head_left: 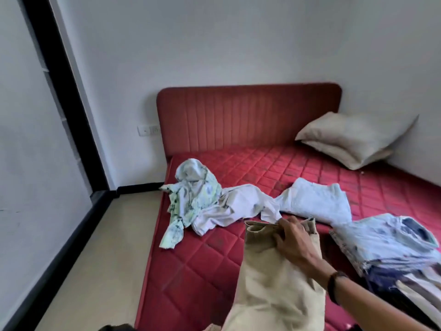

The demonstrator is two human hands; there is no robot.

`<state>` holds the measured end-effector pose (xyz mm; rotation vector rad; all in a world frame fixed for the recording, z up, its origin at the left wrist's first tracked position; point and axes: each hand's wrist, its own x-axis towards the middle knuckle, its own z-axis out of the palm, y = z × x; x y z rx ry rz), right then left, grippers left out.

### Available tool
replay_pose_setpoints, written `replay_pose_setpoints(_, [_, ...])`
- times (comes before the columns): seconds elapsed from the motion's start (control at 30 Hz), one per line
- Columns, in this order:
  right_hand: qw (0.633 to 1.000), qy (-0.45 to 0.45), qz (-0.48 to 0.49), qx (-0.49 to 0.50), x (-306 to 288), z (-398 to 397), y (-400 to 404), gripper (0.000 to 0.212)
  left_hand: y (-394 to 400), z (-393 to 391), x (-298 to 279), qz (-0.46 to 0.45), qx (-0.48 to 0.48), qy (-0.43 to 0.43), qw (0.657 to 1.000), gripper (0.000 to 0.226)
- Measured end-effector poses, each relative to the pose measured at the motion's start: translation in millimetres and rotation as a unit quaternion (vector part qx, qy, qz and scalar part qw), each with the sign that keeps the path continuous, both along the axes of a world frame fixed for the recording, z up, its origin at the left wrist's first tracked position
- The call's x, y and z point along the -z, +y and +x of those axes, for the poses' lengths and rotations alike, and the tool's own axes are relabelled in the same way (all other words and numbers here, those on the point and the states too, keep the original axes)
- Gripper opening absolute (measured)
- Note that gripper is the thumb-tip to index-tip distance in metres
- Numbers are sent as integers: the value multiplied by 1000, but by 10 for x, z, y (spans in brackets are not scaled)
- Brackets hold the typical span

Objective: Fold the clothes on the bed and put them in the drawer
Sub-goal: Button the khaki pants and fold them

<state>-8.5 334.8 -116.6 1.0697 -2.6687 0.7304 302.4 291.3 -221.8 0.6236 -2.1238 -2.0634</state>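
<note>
The task looks about half done, I judge: a stack of folded clothes [391, 249] lies at the right edge of the bed [202, 271], one white folded piece [315, 201] lies just beyond it, and no drawer is in view, so nothing is put away yet. The right hand [298, 242] presses with spread, relaxed fingers on the far end of one beige garment [269, 278] in the near middle, its grip holding nothing, and the left hand is not seen. Two loose pieces wait at the left, one floral garment [193, 189] and one white shirt [238, 206] touching it, and one pillow [353, 137] rests far right.
</note>
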Motion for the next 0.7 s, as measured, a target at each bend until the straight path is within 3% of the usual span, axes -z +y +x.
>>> replay_pose_setpoints(0.07, [999,-31,-25,5,-59,-376,-125,11,-690,112,-215,33,30,74,996,44])
replay_pose_setpoints(0.1, [999,-27,-40,18,-191,-519,-209,11,-705,-64,-254,40,49,55,996,44])
replay_pose_setpoints(0.17, [996,-37,-78,26,-453,-918,-497,16,-1153,-580,-754,-43,31,-15,999,43])
replay_pose_setpoints(0.2, [994,-13,-103,21,-664,-1102,-680,16,-1260,-891,-974,-71,45,-29,996,66])
replay_pose_setpoints(0.27, [992,37,-119,-2,-1051,-1580,-1119,19,-1554,-1442,-1266,-43,12,36,998,41])
replay_pose_setpoints(0.33, [995,32,-94,-18,-1357,-2006,-1505,52,-1853,-2002,-1341,-40,-71,59,995,19])
replay_pose_setpoints(0.4, [998,-1,-60,-36,-1458,-2226,-1784,76,-2170,-2558,-1284,-23,-87,34,995,25])
replay_pose_setpoints(0.5, [995,-68,-34,-68,-1006,-2047,-2020,52,-2478,-2968,-814,24,-61,-57,996,51])
replay_pose_setpoints(0.57, [984,-135,39,-110,-382,-1618,-1835,43,-2479,-2950,-475,-1,-27,-126,992,47])
replay_pose_setpoints(0.63, [967,-214,90,-107,226,-1101,-1384,51,-2439,-2808,-238,-22,-24,-140,990,35])
replay_pose_setpoints(0.7, [954,-288,79,-21,745,-618,-811,68,-2353,-2636,-154,-28,-32,-135,990,46])
